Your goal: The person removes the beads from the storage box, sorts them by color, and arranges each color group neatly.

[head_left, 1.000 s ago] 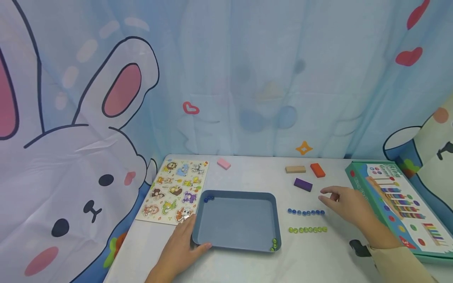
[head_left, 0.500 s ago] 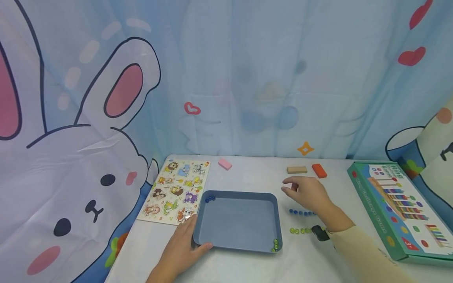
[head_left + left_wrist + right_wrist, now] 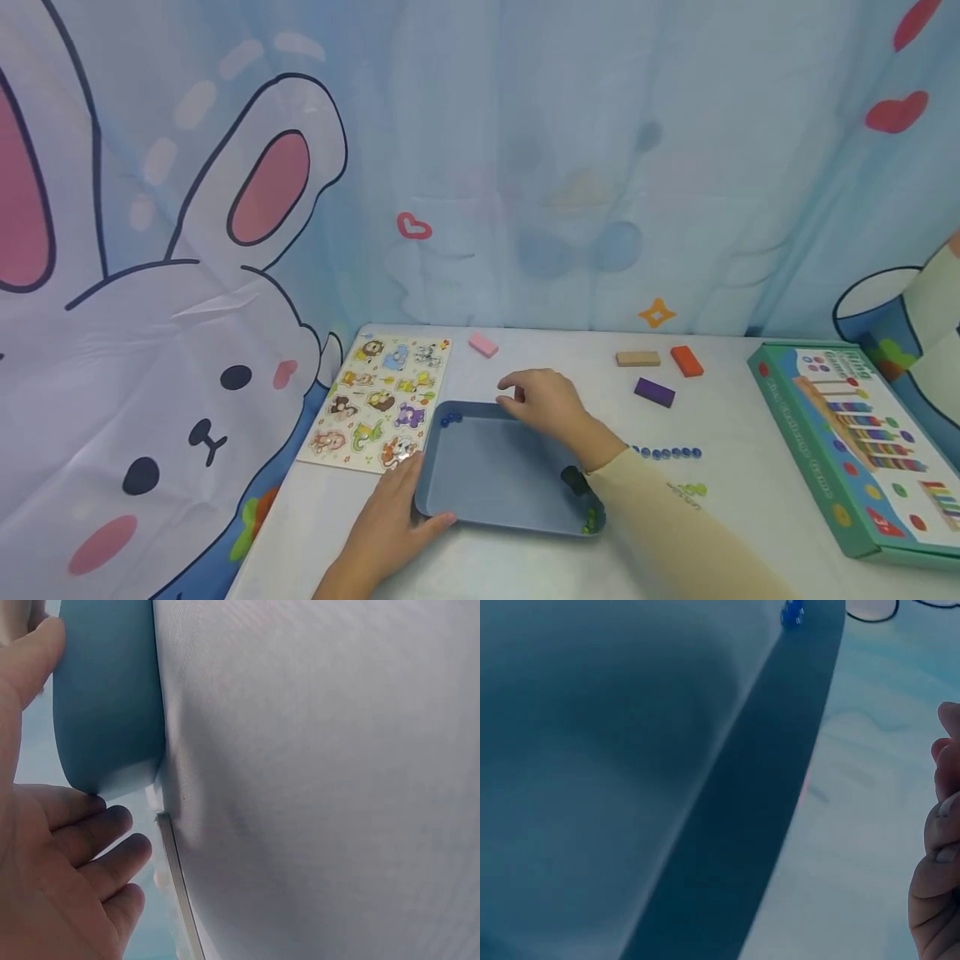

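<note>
As right hand (image 3: 546,407) hovers, 3 blue beads (image 3: 451,420) leftward, in tray (image 3: 487,475)

Evenly bright head view, dim right wrist view

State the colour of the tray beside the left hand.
The tray is plain grey-blue, seen best in the head view.

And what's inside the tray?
Blue beads in the far left corner, green beads in the near right. The right hand and sleeve cover part of the tray; what's beneath is hidden.
</note>
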Motion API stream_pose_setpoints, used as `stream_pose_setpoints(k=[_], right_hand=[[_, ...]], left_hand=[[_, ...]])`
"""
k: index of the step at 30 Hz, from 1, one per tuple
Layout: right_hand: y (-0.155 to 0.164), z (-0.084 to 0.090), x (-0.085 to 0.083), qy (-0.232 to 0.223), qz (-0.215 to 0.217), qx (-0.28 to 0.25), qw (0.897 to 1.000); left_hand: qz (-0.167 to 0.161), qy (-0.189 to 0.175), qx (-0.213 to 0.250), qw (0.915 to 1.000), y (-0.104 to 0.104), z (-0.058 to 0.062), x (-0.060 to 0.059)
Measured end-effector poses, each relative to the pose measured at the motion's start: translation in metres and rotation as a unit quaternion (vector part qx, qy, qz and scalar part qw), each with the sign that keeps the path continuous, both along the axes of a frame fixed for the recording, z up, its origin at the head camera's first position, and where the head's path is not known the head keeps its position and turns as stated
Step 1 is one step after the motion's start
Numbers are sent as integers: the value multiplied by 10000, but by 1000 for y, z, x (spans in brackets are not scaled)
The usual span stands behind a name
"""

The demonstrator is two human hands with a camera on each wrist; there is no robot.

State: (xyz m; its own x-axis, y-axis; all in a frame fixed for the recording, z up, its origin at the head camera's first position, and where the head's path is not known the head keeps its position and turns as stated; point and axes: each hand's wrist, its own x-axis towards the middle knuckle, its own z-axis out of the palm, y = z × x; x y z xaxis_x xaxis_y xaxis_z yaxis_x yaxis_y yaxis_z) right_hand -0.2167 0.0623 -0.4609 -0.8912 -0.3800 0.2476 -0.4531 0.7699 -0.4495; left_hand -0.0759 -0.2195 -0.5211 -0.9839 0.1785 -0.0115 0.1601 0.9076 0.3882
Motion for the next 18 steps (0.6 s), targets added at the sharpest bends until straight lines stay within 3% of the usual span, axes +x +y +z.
stream_pose_setpoints(k=[8, 18], right_hand=[[-46, -17, -4, -199, 155, 77, 9997], [-76, -41, -8, -415, 166, 322, 9985]], left_hand=[[-32, -8, 106, 9999, 1, 2, 1], [-60, -10, 143, 9999, 0, 4, 2]])
